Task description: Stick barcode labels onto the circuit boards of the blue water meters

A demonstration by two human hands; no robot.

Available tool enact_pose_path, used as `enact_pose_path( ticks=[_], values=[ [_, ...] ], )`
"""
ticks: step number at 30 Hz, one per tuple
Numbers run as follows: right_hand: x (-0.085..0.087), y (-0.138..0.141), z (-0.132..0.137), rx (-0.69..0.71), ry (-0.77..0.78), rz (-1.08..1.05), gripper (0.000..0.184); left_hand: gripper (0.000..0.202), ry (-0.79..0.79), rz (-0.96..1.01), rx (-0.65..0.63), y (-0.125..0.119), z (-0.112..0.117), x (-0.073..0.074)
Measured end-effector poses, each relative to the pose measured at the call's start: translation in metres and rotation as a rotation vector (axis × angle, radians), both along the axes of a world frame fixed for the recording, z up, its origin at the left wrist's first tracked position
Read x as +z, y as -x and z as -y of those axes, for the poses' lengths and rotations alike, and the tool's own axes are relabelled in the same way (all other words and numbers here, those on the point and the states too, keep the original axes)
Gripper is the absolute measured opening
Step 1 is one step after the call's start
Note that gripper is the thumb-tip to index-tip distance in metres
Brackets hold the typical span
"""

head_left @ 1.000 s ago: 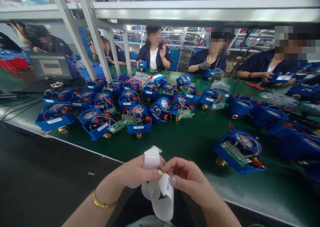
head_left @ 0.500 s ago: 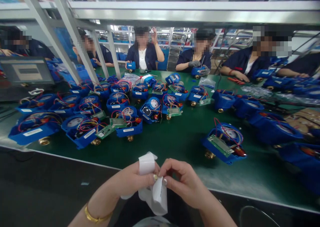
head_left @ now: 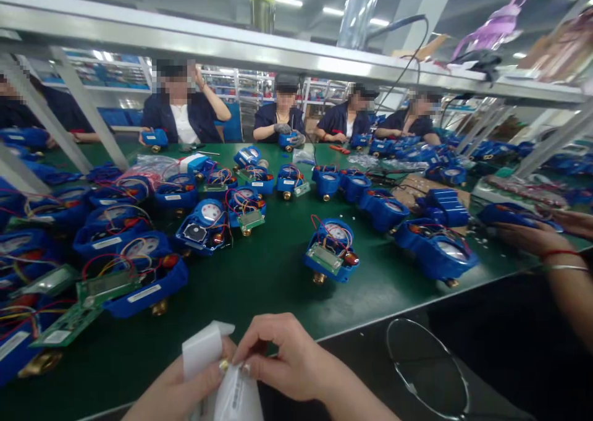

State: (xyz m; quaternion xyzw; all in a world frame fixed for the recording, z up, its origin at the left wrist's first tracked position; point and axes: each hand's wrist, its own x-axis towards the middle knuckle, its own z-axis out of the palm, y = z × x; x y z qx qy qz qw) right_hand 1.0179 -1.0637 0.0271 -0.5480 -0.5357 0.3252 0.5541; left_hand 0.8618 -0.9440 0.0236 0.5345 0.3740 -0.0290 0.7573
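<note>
A white strip of labels (head_left: 238,396) with dark print on it hangs between my hands at the bottom of the head view. Part of the strip wraps over the fingers of my left hand (head_left: 189,384), whose thumb presses on it. My right hand (head_left: 290,359) pinches the strip's upper edge between thumb and fingertips, close beside the left thumb. Beyond my hands, a blue water meter (head_left: 340,230) stands on the green table, with a green circuit board (head_left: 324,258), loose wires and a brass fitting (head_left: 319,277).
Several blue meters with wires and boards crowd the table (head_left: 259,279) at left. More stand at right, near a co-worker's hands (head_left: 528,238) on a blue meter. Co-workers sit across the table. A metal shelf (head_left: 208,34) spans overhead. A wire hoop (head_left: 428,371) is low at right.
The view has swung to the right, bringing a neighbour's hands and more meters into sight. My hands still grip the label strip, with its printed face now showing more.
</note>
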Motion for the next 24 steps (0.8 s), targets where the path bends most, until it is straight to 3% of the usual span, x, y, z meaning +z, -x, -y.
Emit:
enact_pose_path(
  ticks=[5, 12, 18, 22, 24],
  values=[
    [-0.001, -0.006, 0.005, 0.015, -0.05, 0.015, 0.01, 0.046, -0.068, 0.035, -0.057, -0.006, 0.002, -0.004],
    [0.001, -0.009, 0.013, -0.021, -0.097, -0.007, 0.01, 0.043, -0.083, 0.038, -0.035, -0.016, 0.002, -0.006],
    [0.003, -0.023, 0.049, -0.269, -0.16, -0.252, 0.012, 0.031, -0.187, 0.088, -0.09, -0.05, -0.004, 0.01],
    [-0.01, -0.045, 0.074, -0.502, -0.251, -0.373, 0.015, 0.021, -0.341, 0.035, -0.148, -0.093, -0.011, 0.023],
    [-0.018, -0.054, 0.082, -0.611, -0.273, -0.374, 0.015, 0.021, -0.342, 0.045, -0.167, -0.12, -0.014, 0.025]
  ],
)
